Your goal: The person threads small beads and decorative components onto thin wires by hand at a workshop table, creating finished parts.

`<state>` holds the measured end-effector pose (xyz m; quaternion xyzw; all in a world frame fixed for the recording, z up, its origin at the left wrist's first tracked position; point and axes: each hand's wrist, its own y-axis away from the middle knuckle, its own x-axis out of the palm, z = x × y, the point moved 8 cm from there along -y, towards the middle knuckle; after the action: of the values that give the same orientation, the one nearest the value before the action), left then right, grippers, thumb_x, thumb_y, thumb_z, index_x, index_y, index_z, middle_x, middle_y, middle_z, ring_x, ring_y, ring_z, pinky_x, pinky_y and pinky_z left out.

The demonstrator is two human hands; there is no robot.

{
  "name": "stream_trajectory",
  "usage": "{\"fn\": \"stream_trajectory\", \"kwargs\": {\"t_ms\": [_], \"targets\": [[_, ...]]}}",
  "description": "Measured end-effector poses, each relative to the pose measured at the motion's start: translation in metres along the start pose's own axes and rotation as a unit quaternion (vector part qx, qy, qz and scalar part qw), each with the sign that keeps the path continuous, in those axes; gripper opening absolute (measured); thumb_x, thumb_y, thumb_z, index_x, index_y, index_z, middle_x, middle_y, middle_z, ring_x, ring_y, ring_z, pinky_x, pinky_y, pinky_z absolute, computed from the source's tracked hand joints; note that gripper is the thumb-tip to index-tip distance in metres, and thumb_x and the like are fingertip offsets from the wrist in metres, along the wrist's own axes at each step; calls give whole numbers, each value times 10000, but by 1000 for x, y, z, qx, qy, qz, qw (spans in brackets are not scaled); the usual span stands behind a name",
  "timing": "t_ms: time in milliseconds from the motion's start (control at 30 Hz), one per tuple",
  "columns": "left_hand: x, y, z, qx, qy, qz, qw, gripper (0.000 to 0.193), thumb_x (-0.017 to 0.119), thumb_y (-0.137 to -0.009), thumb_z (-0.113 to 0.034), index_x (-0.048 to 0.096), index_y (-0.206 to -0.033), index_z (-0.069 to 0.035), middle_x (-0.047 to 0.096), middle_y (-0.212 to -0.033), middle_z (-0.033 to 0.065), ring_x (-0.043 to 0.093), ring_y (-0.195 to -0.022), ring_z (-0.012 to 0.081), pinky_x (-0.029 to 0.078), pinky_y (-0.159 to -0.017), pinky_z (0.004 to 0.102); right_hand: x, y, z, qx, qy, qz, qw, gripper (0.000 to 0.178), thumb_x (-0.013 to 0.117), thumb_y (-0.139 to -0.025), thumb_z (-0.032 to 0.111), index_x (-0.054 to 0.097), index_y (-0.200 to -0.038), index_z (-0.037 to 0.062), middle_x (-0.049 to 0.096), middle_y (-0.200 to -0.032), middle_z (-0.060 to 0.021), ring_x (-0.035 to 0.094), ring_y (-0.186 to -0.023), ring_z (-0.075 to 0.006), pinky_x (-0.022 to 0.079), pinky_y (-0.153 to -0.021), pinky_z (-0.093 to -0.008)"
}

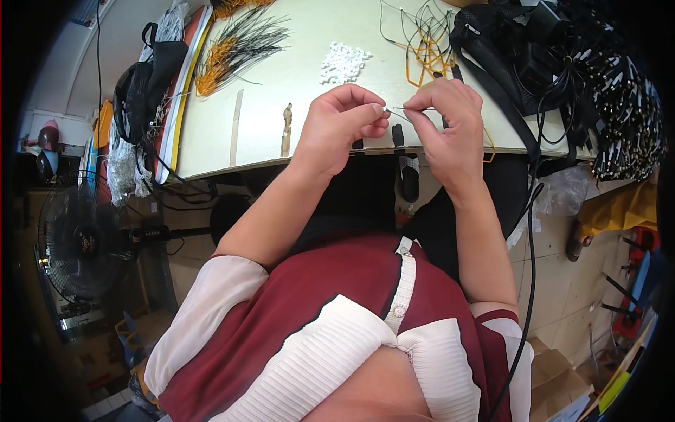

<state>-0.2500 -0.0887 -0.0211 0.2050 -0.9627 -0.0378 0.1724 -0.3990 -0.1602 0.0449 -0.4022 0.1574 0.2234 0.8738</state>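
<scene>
Near the table's front edge my two hands face each other. My left hand (344,125) pinches a small white plastic piece (386,110) between thumb and forefinger. My right hand (451,126) grips the end of a thin dark wire (399,113) in its fingertips, and the wire reaches toward the white piece. Whether the wire's tip is inside the piece is too small to tell. Beyond my hands lies a pile of similar small white pieces (343,63). An orange wire (490,144) hangs past the table edge beside my right hand.
A bundle of black and orange wires (232,56) lies on the table (281,42) at the left, and looser orange wires (427,53) at the back right. A black bag (492,42) and a mass of dark cables (626,112) crowd the right. A fan (84,239) stands left.
</scene>
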Motion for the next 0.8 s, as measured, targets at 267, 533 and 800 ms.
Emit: {"fn": "stream_trajectory", "kwargs": {"t_ms": [267, 533, 800], "targets": [[2, 1, 7, -25, 49, -10, 998, 78, 673, -876, -13, 644, -940, 20, 676, -863, 87, 663, -768, 147, 571, -697, 272, 5, 5, 0, -25, 11, -2, 1000, 140, 722, -734, 0, 612, -780, 74, 630, -819, -29, 596, -864, -225, 357, -943, -357], [4, 2, 9, -42, 74, -8, 996, 50, 648, -889, -10, 626, -923, 19, 669, -856, 96, 659, -764, 151, 571, -696, 276, 5, 6, 13, -85, 60, -28, 994, 140, 706, -734, -4, 610, -786, 84, 608, -817, -13, 576, -831, -211, 347, -963, -377], [5, 2, 11, -40, 80, -20, 996, 38, 631, -896, -8, 614, -916, 19, 663, -848, 98, 656, -757, 152, 571, -689, 274, 7, 9, 22, -135, 112, -33, 984, 137, 705, -728, -4, 605, -768, 82, 603, -804, -6, 574, -824, -209, 347, -974, -419]]}}
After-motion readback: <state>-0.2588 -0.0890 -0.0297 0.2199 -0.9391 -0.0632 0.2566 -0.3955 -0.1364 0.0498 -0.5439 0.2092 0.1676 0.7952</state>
